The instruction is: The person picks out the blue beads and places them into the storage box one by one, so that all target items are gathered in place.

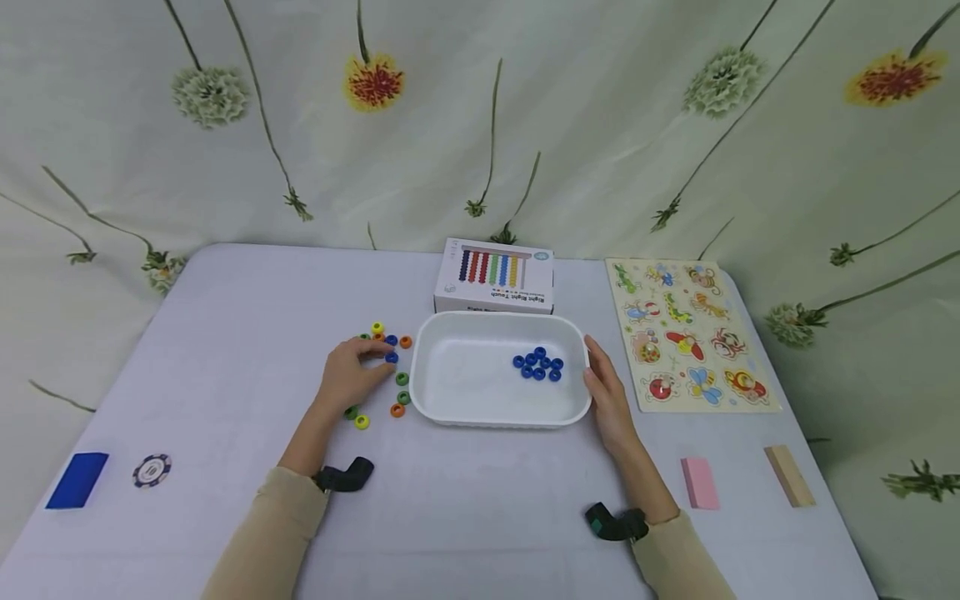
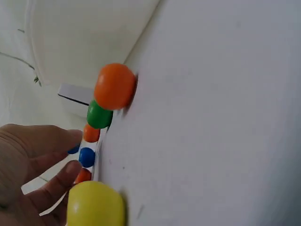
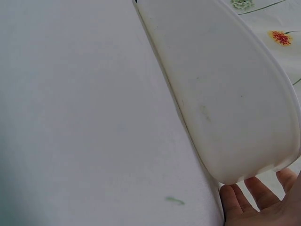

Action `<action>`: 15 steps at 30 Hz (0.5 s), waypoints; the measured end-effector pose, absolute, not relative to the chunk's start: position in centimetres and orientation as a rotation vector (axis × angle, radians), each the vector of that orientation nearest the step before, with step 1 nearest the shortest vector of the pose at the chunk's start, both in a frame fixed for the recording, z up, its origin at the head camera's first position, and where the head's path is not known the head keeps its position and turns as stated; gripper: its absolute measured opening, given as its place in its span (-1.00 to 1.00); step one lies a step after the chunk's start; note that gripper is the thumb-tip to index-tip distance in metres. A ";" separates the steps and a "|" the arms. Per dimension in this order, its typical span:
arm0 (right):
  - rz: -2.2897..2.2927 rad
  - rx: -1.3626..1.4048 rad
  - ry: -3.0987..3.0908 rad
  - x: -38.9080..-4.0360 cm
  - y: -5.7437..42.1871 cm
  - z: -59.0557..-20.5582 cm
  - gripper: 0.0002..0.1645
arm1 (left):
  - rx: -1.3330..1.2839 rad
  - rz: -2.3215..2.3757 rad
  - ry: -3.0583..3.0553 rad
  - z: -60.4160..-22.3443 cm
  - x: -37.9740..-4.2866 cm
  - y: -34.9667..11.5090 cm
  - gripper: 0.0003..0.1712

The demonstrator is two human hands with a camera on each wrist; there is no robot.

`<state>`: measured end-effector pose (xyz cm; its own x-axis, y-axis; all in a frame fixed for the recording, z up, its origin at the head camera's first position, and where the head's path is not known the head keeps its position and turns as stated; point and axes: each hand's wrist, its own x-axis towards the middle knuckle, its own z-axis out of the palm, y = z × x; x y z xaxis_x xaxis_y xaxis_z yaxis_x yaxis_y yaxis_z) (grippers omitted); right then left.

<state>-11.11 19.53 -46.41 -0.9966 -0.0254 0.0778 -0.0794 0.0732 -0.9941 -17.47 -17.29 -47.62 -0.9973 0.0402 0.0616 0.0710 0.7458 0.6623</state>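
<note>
My left hand (image 1: 352, 375) pinches a blue bead (image 1: 392, 357) between thumb and fingertips, left of the white tray (image 1: 465, 412). Around it lie loose beads in several colours, among them a yellow bead (image 1: 362, 422), an orange bead (image 1: 397, 410) and a green bead (image 1: 402, 397). From the left wrist, the blue bead (image 2: 87, 157) shows at the fingertips, with a second blue one half hidden by a finger. My right hand (image 1: 609, 400) touches the tray's right end, its extended fingers (image 3: 261, 194) against the outer wall. Several blue beads (image 1: 539, 373) sit inside the tray's right half.
Behind the tray stands a toy box (image 1: 495, 296) with coloured bead columns printed on it. An animal sticker board (image 1: 686, 337) lies at right, with a pink block (image 1: 700, 483) and a wooden block (image 1: 790, 476) nearer. A blue card (image 1: 77, 481) and a poker chip (image 1: 152, 471) lie far left.
</note>
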 end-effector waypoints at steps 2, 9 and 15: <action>2.111 0.107 -2.273 -11.1 19.4 -46.3 -0.44 | -0.090 -1.093 -2.879 -46.2 -17.5 -16.8 -0.72; 2.108 0.102 -2.272 -11.0 19.6 -46.2 -0.45 | -0.234 -1.296 -2.848 -40.1 -18.0 -12.2 -0.71; 2.125 0.102 -2.269 -11.0 19.4 -46.2 -0.45 | -0.309 -1.454 -2.935 -39.3 -18.7 -7.2 -0.74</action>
